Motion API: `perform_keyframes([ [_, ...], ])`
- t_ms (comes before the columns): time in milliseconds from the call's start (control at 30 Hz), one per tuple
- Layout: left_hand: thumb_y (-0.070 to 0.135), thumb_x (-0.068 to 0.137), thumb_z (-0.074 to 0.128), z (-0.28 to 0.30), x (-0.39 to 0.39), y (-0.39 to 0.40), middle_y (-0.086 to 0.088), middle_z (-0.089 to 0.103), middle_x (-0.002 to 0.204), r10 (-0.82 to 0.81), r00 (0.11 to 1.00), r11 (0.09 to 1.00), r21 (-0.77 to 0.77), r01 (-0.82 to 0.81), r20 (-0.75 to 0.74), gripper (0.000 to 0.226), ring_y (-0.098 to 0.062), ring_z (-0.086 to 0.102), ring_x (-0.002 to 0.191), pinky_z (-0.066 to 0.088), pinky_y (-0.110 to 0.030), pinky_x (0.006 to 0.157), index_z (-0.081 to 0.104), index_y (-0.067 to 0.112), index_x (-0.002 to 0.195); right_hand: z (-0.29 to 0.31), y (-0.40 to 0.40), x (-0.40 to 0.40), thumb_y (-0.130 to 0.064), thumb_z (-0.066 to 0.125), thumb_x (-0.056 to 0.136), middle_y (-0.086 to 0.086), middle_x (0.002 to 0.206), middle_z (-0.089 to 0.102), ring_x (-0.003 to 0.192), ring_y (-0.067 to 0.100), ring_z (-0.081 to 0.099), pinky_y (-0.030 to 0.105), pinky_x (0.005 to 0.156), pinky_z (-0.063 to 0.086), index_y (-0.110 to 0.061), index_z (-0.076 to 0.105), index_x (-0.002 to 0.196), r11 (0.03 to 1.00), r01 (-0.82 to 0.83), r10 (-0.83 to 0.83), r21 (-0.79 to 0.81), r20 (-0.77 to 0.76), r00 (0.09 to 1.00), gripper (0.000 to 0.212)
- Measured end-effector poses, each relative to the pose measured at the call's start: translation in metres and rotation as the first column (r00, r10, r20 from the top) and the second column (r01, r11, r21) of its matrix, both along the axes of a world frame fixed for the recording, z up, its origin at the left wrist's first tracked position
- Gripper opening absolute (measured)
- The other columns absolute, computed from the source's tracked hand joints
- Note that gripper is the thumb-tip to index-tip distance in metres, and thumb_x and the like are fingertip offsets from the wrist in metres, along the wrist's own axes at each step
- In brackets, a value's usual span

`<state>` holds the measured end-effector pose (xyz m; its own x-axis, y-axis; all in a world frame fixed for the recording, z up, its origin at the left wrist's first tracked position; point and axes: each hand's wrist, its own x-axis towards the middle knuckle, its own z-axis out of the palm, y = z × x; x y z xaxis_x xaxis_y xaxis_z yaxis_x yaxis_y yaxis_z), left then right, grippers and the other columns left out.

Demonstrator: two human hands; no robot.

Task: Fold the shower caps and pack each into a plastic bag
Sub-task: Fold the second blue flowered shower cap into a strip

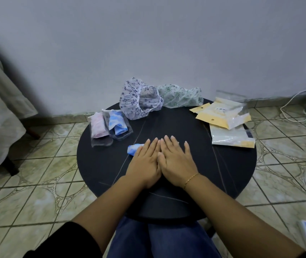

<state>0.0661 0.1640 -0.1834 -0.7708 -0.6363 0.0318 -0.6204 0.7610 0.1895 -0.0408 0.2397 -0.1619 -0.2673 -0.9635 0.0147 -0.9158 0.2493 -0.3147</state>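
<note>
Blue cap roll (pixel 134 148) under flat left hand (pixel 144 161), long axis 9-to-3, tip protruding at 9; right hand (pixel 176 162) alongside, fingers straight, gripping nothing.

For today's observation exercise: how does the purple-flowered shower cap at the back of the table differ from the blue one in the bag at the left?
The purple-flowered shower cap is unfolded and puffed up, its elastic opening gaping; the blue shower cap is folded into a compact bundle. The purple-flowered cap lies loose on the table; the blue one sits inside a clear plastic bag. Both are patterned.
</note>
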Motion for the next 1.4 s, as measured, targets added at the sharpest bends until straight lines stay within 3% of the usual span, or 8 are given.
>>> perform_keyframes([
  [133,0.043,0.093,0.003,-0.003,-0.002,-0.001,0.006,-0.011,0.159,0.011,1.000,1.000,-0.003,-0.011,0.021,0.062,-0.012,-0.017,0.144,-0.010,-0.032,0.117,-0.006,0.022,0.151,-0.004,-0.001,-0.005,-0.035,0.012,0.100,-0.006,0.159,-0.010,0.144,0.007,-0.015,0.043,0.116,-0.015,-0.022,-0.005,0.150,0.996,-0.007,0.004,0.085,0.043,0.999,0.055],
  [500,0.041,0.100,0.019,0.000,-0.004,0.006,0.008,-0.009,0.159,0.176,0.984,0.982,0.061,-0.177,0.031,0.059,-0.022,-0.015,0.145,-0.008,-0.035,0.118,-0.004,0.024,0.151,-0.004,-0.012,-0.018,-0.034,0.011,0.099,0.002,0.159,-0.007,0.146,0.014,-0.008,0.040,0.118,-0.008,-0.025,-0.002,0.151,0.987,-0.025,0.014,0.161,0.069,0.998,0.055],
  [667,0.040,0.097,0.019,0.004,0.018,-0.011,0.004,-0.008,0.159,0.332,0.936,0.936,0.086,-0.342,0.114,0.064,-0.015,-0.010,0.146,-0.005,-0.036,0.118,-0.004,0.018,0.152,-0.005,-0.009,-0.021,-0.033,0.012,0.099,-0.001,0.159,-0.009,0.145,0.011,-0.008,0.039,0.118,-0.009,-0.024,-0.004,0.151,0.985,-0.031,0.027,0.168,0.029,0.999,0.055],
  [800,0.039,0.098,0.016,0.014,0.031,-0.017,0.002,-0.010,0.159,0.292,0.940,0.940,0.128,-0.316,0.173,0.061,-0.011,-0.010,0.145,-0.008,-0.037,0.118,-0.006,0.016,0.151,-0.003,-0.008,-0.020,-0.033,0.013,0.099,-0.002,0.159,-0.010,0.145,0.011,-0.009,0.041,0.117,-0.010,-0.024,-0.005,0.151,0.983,-0.042,0.040,0.181,0.011,0.999,0.056],
  [933,0.038,0.093,0.013,0.015,0.024,-0.008,-0.002,-0.017,0.158,0.282,0.959,0.959,0.017,-0.283,0.040,0.067,-0.013,-0.018,0.144,-0.015,-0.034,0.115,-0.010,0.013,0.150,-0.003,-0.006,-0.021,-0.034,0.013,0.099,-0.004,0.159,-0.012,0.145,0.010,-0.011,0.044,0.116,-0.013,-0.026,-0.007,0.151,0.981,-0.050,0.054,0.185,-0.016,0.998,0.056],
  [1067,0.043,0.071,-0.003,0.010,0.008,0.005,0.007,-0.021,0.154,0.071,0.997,0.995,-0.073,-0.074,-0.030,0.083,-0.006,-0.024,0.139,-0.019,-0.029,0.111,-0.007,0.019,0.150,-0.004,-0.005,-0.019,-0.033,0.014,0.098,-0.005,0.159,-0.011,0.145,0.009,-0.011,0.047,0.114,-0.015,-0.027,-0.008,0.150,0.984,-0.052,0.061,0.170,-0.051,0.997,0.056],
  [1233,0.029,0.099,0.022,0.006,0.000,-0.003,0.005,-0.010,0.159,0.057,0.998,0.992,0.110,-0.056,-0.008,0.058,-0.009,-0.013,0.144,-0.009,-0.030,0.117,-0.003,0.019,0.151,0.006,-0.010,-0.020,-0.031,0.010,0.099,-0.005,0.159,-0.009,0.145,0.009,-0.011,0.050,0.114,-0.016,-0.024,-0.004,0.151,0.982,-0.032,0.028,0.188,0.024,0.999,0.054],
  [1400,0.034,0.102,0.016,0.004,0.003,-0.003,0.005,-0.013,0.158,0.018,1.000,0.994,0.109,-0.019,0.002,0.055,-0.010,-0.015,0.144,-0.009,-0.030,0.117,-0.008,0.021,0.150,0.004,-0.010,0.001,-0.030,0.011,0.099,-0.004,0.159,-0.009,0.144,0.007,-0.013,0.043,0.116,-0.014,-0.019,-0.004,0.151,0.991,-0.061,0.049,0.121,0.104,0.993,0.055],
])
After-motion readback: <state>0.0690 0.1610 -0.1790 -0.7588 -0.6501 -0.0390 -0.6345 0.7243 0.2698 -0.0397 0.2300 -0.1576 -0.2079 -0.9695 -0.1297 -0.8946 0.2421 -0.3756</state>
